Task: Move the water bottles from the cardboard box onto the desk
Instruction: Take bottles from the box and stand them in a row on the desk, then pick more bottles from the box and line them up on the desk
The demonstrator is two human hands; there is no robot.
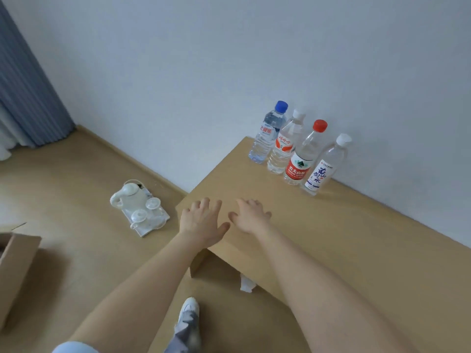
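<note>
Several water bottles stand upright in a row at the back of the wooden desk (344,238), against the wall: a blue-capped bottle (267,133), a white-capped bottle with an orange label (284,146), a red-capped bottle with a red label (302,156) and a white-capped bottle with a white label (323,166). My left hand (202,222) and my right hand (251,215) lie palm down, fingers spread, near the desk's left front corner, holding nothing. The cardboard box (15,271) sits on the floor at the far left, its inside hidden.
A white tea set (139,207) on a tray rests on the floor left of the desk. A crumpled white paper (246,285) lies under the desk edge. My shoe (188,319) is on the floor below. A blue curtain (28,85) hangs at the left.
</note>
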